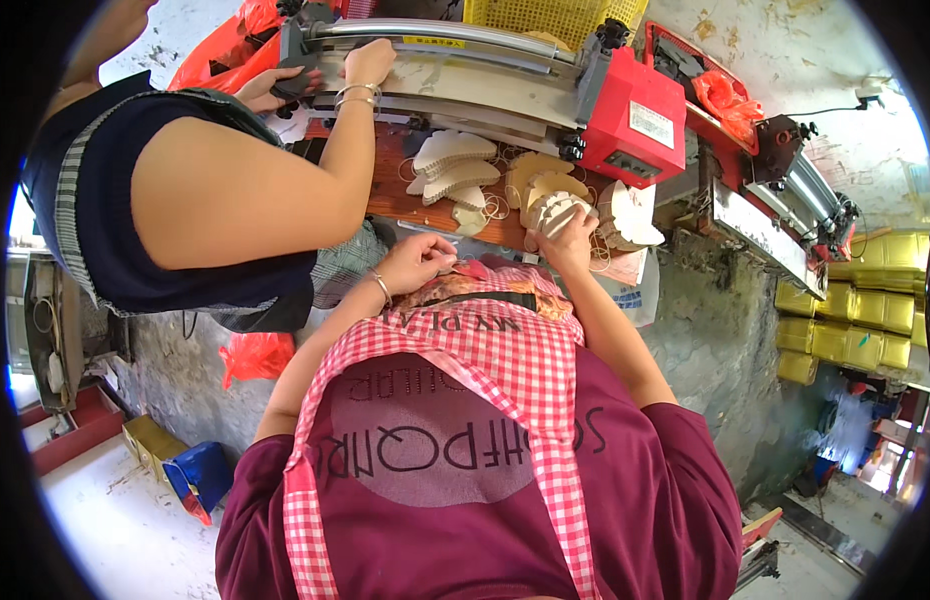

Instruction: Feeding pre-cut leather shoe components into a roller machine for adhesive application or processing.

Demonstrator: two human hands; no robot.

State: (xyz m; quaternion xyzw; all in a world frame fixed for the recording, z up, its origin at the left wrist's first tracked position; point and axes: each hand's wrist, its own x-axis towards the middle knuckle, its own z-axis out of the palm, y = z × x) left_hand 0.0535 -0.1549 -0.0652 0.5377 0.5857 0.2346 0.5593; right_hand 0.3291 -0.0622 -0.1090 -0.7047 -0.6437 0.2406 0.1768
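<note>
My right hand (568,243) is closed around a small stack of cream-coloured card-like shapes (559,210) with scalloped edges, at the near edge of the red-brown worktop (393,182). Over my lap, by the checked apron (530,350), my left hand (421,260) has its fingers pinched together; what they hold, if anything, is too small to tell. On the worktop lie stacked white wavy-edged pieces (453,160), with tan rounded pieces (535,172) beside them. Thin loops of string (497,206) trail among the stacks. More white pieces (630,215) stand right of my right hand.
A long roller machine (465,85) with a red end housing (637,115) spans the far side. At left, another person's arm (255,185) reaches across to it. A yellow basket (545,15) stands behind. Gold packages (850,310) are stacked at far right.
</note>
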